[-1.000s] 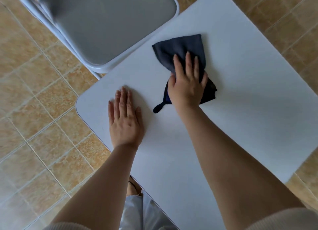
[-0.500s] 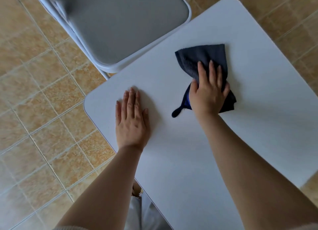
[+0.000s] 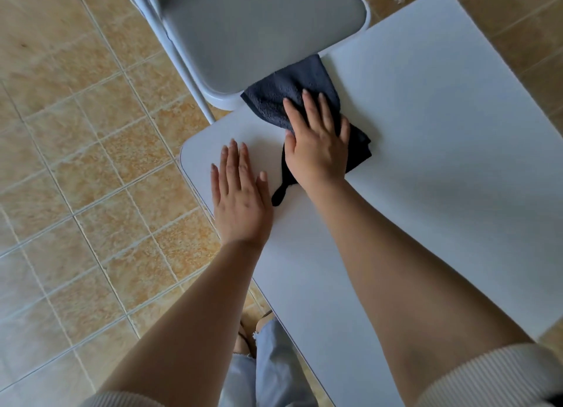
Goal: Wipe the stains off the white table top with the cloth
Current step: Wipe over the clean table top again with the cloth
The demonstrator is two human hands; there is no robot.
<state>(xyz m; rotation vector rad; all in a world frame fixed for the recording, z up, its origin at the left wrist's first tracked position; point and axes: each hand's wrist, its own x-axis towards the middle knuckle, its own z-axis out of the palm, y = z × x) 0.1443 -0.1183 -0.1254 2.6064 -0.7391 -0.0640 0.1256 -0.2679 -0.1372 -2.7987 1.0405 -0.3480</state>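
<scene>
A dark navy cloth (image 3: 285, 94) lies on the white table top (image 3: 441, 138), reaching the table's left edge beside the chair. My right hand (image 3: 318, 146) presses flat on the cloth, fingers spread over it. A thin loop of the cloth (image 3: 278, 193) trails out below my wrist. My left hand (image 3: 240, 196) rests flat on the bare table near its left corner, fingers together, holding nothing. I see no clear stains on the visible surface.
A grey folding chair (image 3: 259, 25) with a pale metal frame stands against the table's left edge, touching the cloth's far side. Tan floor tiles (image 3: 76, 163) surround the table. My leg in light trousers (image 3: 274, 370) shows below the table's near edge.
My right hand has slid the cloth leftward across the table to the edge next to the chair. My left hand has stayed flat in place.
</scene>
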